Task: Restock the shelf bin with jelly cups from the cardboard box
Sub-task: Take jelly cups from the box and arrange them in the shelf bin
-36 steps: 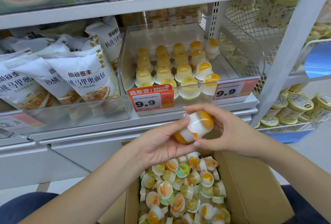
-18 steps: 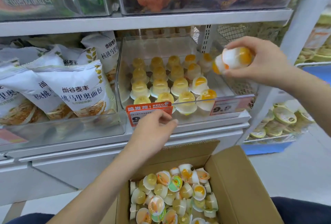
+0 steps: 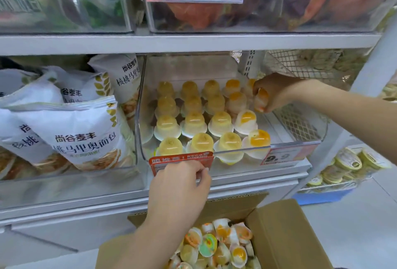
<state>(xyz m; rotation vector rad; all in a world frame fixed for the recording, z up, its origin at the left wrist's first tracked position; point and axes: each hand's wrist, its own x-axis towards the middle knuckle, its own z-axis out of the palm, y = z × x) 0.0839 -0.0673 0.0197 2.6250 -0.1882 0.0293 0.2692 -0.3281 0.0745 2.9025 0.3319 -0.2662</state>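
Head view: the clear, open-topped plastic shelf bin (image 3: 298,146) sits on the middle white shelf and serves as the landmark here. The right hand (image 3: 274,92) reaches over the bin's right wall into its back right corner, fingers curled round a small translucent jelly cup with an orange centre (image 3: 261,100). The cup lies inside the grip, tilted, just beside the rearmost cups; whether it touches the bin floor cannot be told. Rows of domed yellow and orange jelly cups (image 3: 194,121) fill the left and middle of the bin, standing lid-down.

The left hand (image 3: 180,189) is at the bin's front wall, fingertips pinching the lower edge of the orange promotional price tag (image 3: 181,160); the hand covers much of the tag's print. A second, pale price tag (image 3: 279,157) on the bin's front right is blurred.

Below the bin, the brown cardboard box (image 3: 285,232) stands open with loose jelly cups (image 3: 217,245) heaped inside; its lower part is cut off by the frame. Left of the bin lie white bread bags with printed characters (image 3: 83,135). Above the bin, clear bins hold blurred goods.
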